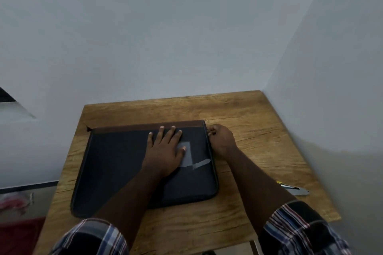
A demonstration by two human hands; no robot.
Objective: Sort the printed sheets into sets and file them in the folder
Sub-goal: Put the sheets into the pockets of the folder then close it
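The desk (248, 114) sits in a corner, its far edge and right edge against pale walls. Near the right edge, toward the near corner, a small tool (294, 189) with a yellow tip and a metal end lies half hidden behind my right forearm. Off the left edge, lower down, something red shows, too blurred to name.

The folder (116, 161) lies closed and flat on the middle of the desk, dark with a brown strip along its far side, reaching close to the left edge. A pale grey patch (187, 155) marks its cover toward the right side.

My left hand (165, 147) lies flat on the cover with fingers spread and straight, the thumb on the grey patch. My right hand (221, 138) is at the folder's far right corner, fingers curled and pinching something small at its edge; I cannot tell what.
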